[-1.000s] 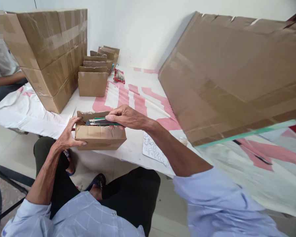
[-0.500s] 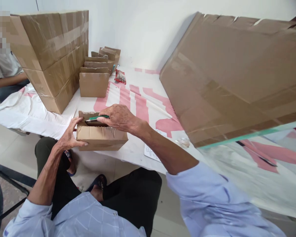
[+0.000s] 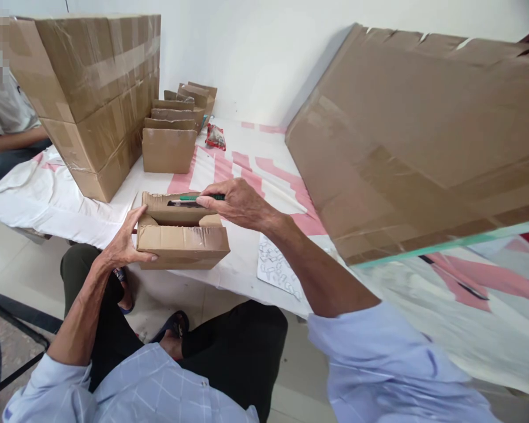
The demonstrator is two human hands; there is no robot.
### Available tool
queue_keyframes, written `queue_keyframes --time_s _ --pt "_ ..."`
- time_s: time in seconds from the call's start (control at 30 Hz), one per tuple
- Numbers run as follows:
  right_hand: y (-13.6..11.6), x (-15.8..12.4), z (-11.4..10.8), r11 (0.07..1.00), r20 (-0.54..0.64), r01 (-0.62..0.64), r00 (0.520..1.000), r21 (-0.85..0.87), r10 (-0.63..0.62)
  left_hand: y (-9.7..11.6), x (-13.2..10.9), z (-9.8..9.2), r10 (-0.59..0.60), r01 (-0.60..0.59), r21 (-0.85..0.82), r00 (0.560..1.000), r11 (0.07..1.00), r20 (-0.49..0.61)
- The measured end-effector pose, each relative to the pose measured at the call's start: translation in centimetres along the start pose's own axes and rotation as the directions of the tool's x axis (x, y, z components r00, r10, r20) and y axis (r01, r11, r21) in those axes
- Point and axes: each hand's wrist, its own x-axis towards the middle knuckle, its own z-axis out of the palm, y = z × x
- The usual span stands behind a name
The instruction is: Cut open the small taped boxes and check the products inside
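Observation:
A small cardboard box [image 3: 184, 259] sits at the table's front edge with its top partly open and one flap [image 3: 156, 202] raised at the back. My left hand [image 3: 126, 242] grips its left end, thumb on the front face and fingers at the back corner. In my right hand [image 3: 240, 202] is a green-handled utility knife [image 3: 194, 200], its tip pointing left. The knife lies over the raised flap; I cannot tell whether its blade touches the cardboard. Part of the box's inside shows dark between the flaps.
Taped cartons [image 3: 101, 94] are stacked at the left, with several open cardboard boxes [image 3: 169, 150] in a row beside them. A large cardboard sheet [image 3: 405, 135] leans at the right. A red packet [image 3: 215, 137], a marked paper [image 3: 275, 270] and a seated person [image 3: 11, 117] are also in view.
My right hand has moved right and slightly up with the knife, out from over the box opening. The back flap now leans farther back and more of the inside shows. My left hand stays put.

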Motion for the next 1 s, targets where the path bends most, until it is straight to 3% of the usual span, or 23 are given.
queue_keyframes --time_s 0.13,0.33,0.5,0.7,1.0 --pt "-0.9 -0.5 0.5 0.999 0.082 0.049 0.996 -0.016 -0.047 0.1 0.0 0.0 -0.002 0.002 0.004 1.000 1.000 -0.004" --pt "-1.4 -2.6 2.2 0.932 0.184 0.235 0.965 -0.277 -0.189 0.3 -0.4 0.3 0.005 -0.005 0.018 1.000 1.000 -0.007" --pt "-1.2 -4.9 3.4 0.866 0.191 0.279 0.957 -0.415 -0.217 0.6 -1.0 0.6 0.002 -0.001 0.029 1.000 1.000 -0.021" --pt "-0.2 -5.7 3.4 0.914 0.124 0.259 0.965 -0.311 -0.231 0.8 -0.9 0.6 0.000 0.001 0.019 1.000 1.000 -0.017" --pt "0.4 -5.8 2.3 0.994 -0.058 0.109 0.992 0.022 -0.108 0.5 -0.4 0.6 -0.023 0.023 -0.006 1.000 1.000 -0.018"
